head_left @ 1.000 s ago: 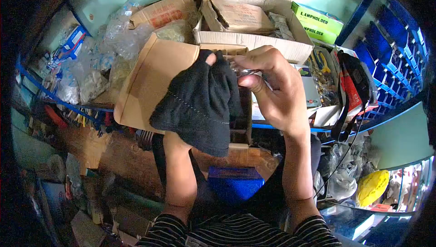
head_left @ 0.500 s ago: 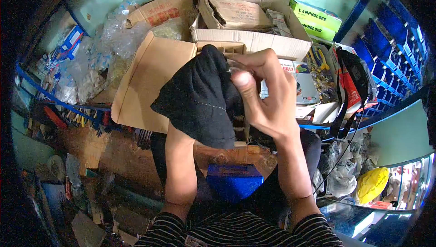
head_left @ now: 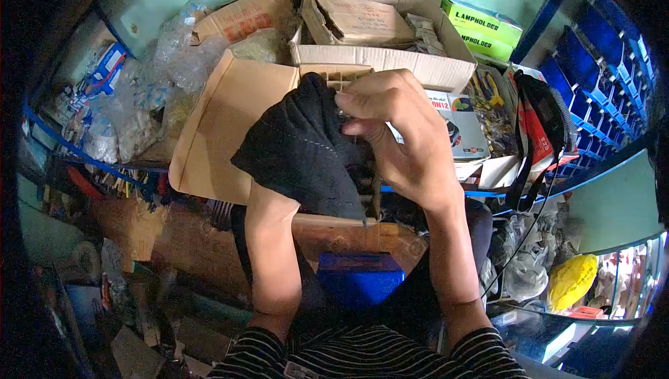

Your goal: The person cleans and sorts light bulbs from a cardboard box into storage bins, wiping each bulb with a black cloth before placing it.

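A black cloth (head_left: 300, 152) is draped over my left hand (head_left: 272, 203), covering its fingers and bunched to a peak at the top. My right hand (head_left: 411, 135) comes in from the right, thumb and fingers pinched together at the cloth's upper edge. Between those fingertips shows a bit of a small, clear, glassy piece (head_left: 341, 111), mostly hidden by fingers and cloth. Both hands are over an open cardboard box with dividers (head_left: 327, 72), whose wide brown flap (head_left: 223, 121) folds out to the left.
Behind stands a larger open carton (head_left: 383, 58) with a smaller box in it. Green lampholder boxes (head_left: 481, 30) are at back right, near a grey printed box (head_left: 465, 131) and a black strapped pouch (head_left: 547, 110). Plastic bags (head_left: 132, 121) heap up at left. Blue bins (head_left: 592, 65) line the right.
My right hand has turned, its fingers closing lower and further left against the cloth, so the clear glassy piece shows less. The cloth has shifted slightly.
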`<state>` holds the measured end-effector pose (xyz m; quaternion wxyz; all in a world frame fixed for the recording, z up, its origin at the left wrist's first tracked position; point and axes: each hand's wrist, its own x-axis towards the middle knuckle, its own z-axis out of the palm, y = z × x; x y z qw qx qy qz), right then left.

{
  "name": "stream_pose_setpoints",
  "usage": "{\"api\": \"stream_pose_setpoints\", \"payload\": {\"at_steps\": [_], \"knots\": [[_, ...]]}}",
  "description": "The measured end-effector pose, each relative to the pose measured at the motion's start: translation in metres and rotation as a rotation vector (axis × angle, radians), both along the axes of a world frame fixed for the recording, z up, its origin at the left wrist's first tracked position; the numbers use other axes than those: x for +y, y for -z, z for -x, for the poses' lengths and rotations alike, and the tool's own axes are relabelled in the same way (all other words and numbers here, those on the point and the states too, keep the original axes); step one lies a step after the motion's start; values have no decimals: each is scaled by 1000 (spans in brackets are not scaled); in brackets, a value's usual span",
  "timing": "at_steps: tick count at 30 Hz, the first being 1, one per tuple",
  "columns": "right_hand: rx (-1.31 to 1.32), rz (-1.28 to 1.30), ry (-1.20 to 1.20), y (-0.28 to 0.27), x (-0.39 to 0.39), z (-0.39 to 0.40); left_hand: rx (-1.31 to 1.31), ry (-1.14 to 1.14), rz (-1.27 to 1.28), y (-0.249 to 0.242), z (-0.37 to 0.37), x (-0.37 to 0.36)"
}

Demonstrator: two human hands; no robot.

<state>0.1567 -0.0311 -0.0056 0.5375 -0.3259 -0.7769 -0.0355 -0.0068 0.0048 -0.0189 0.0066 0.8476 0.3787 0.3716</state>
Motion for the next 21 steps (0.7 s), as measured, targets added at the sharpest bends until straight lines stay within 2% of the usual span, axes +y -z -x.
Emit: {"api": "stream_pose_setpoints", "payload": {"at_steps": [1, 3, 5, 8, 11, 15, 18, 21], "knots": [[8, -6, -13, 0, 1, 0, -2, -11, -127, 4, 1, 2], [206, 100, -117, 9, 3, 4, -3, -32, -381, 11, 4, 5], [366, 194, -191, 14, 3, 8, -14, -48, -474, 8, 9, 6], [477, 275, -241, 17, 2, 8, -34, -21, -411, -8, 8, -2], [488, 308, -115, 9, -5, 12, -59, -7, -388, -19, 8, -3], [428, 145, -118, 10, 0, 8, -67, -14, -388, -24, 1, -8], [474, 153, -123, 8, -5, 10, -128, 59, -407, -19, 2, -4], [385, 188, -94, 3, -8, 8, -262, 138, -164, -11, 2, 2]]}}
